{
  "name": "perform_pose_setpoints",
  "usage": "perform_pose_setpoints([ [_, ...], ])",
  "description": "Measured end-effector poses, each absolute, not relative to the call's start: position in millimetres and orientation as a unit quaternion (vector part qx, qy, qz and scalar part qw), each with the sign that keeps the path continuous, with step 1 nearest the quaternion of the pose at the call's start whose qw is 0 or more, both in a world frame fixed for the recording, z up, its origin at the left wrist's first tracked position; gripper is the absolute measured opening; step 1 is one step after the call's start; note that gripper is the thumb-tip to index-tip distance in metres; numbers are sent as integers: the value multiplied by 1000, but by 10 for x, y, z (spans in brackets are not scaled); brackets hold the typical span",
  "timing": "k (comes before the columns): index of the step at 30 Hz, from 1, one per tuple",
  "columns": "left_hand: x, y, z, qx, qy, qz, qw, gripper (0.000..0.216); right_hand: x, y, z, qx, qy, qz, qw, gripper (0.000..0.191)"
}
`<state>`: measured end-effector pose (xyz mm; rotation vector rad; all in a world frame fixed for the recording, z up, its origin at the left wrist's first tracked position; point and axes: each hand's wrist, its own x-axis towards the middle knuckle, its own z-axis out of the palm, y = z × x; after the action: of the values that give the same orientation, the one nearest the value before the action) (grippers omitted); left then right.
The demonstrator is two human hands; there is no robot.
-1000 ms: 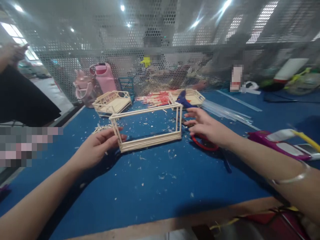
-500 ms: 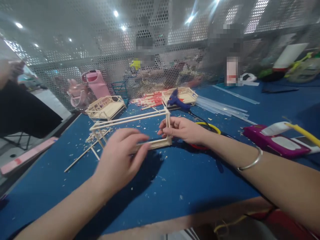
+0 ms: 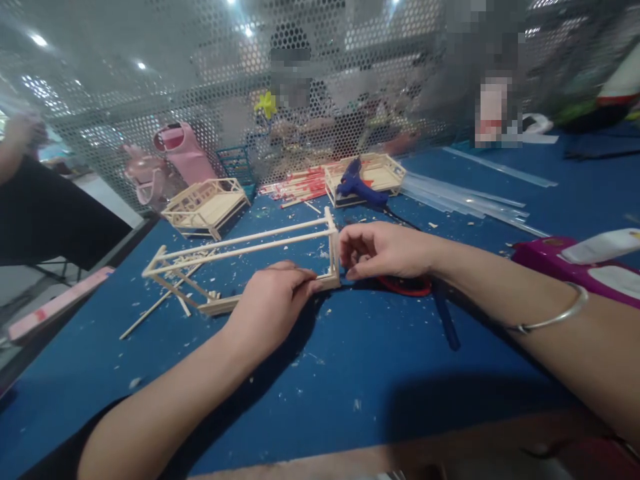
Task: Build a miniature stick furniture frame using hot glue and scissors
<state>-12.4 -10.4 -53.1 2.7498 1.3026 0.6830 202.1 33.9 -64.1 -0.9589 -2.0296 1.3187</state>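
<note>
A person's left hand [image 3: 273, 300] clamps the near bottom rail of a wooden stick frame [image 3: 240, 243] resting on a shavings-strewn blue table [image 3: 350, 360], while the right hand [image 3: 380, 250], fingers curled together, appears to pinch its right corner post

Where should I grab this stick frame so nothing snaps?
Grip the stick frame by its layered base, along the near long edge, coming from the near side, as the left hand does. It is the thickest part; the top rails and corner posts are single thin sticks.
</note>
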Motion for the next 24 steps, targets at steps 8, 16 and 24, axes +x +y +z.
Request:
perform_pose_setpoints([
  [8,-129,-96,-577,892,380,244,-31,17,1997,326,-629,-388,-790,416,228,16],
  [16,-118,-104,-569,887,405,221,-30,20,1968,302,-662,-382,-779,425,257,12],
  [24,-110,-123,-569,881,423,213,-13,21,1952,292,-654,-385,-780,420,258,14],
])
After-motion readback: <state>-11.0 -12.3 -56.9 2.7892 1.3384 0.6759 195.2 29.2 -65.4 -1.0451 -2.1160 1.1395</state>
